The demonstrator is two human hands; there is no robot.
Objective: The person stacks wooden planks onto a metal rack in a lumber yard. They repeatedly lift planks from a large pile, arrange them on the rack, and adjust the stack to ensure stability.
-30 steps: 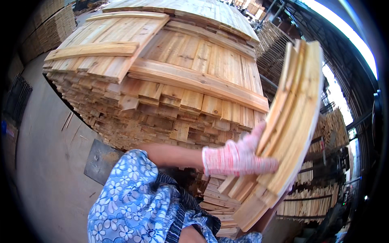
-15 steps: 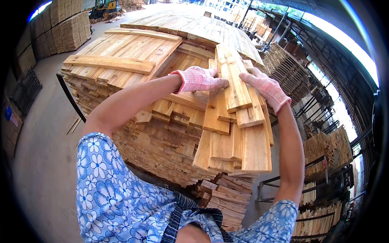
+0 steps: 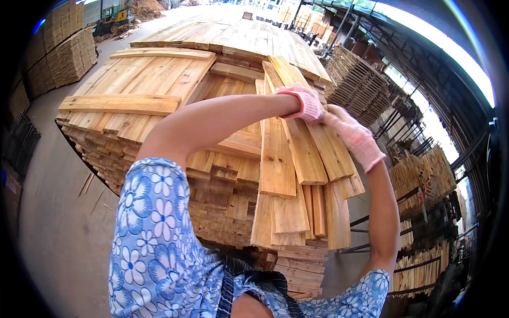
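Note:
Both my hands wear pink knit gloves and work at a loose, fanned pile of wooden boards [image 3: 278,159]. My left hand [image 3: 305,102] reaches across the pile, bent over the upper part of a board [image 3: 302,153], its fingertips partly hidden. Close beside it, almost touching, my right hand [image 3: 352,135] is closed at the right edge of another board [image 3: 331,151], which lies slanted on top. Shorter board ends [image 3: 289,214] stick out toward me beneath these.
Under the loose boards stands a large stack of lumber [image 3: 228,206]. Crosswise battens [image 3: 119,104] lie on its left part. More stacked wood [image 3: 358,85] and dark metal racks [image 3: 408,119] stand at the right. A yellow loader [image 3: 114,21] is far left.
My left hand has moved right, across the boards to beside my right hand. The top boards have shifted and spread, their near ends now further right. The view has turned slightly.

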